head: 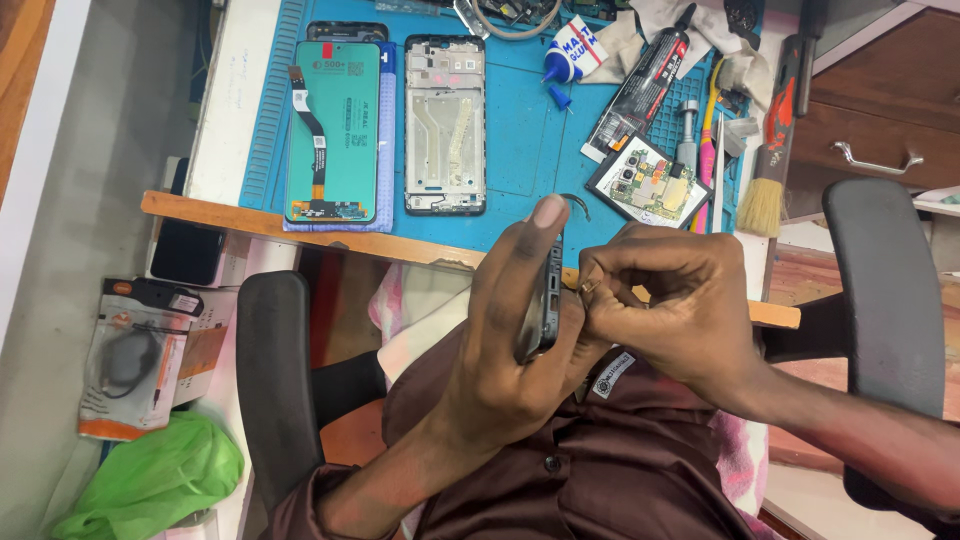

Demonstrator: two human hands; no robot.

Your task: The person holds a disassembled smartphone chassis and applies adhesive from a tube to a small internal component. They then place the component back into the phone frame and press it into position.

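Held edgewise at centre frame, a dark phone housing (pixel 541 300) was clasped in the left hand (pixel 505 340); the right hand (pixel 672 300) was pinched closed on a small part (pixel 588 286) at its rim. Light, thin, likely fragile; best gripped by the edges.

A green-backed replacement phone screen (pixel 333 130) lies flat at upper left of the frame on the bench. A blister-packed accessory package (pixel 135 357), grey and orange, sits at lower left. A black glue tube with a white label (pixel 640 88) lies at upper right.
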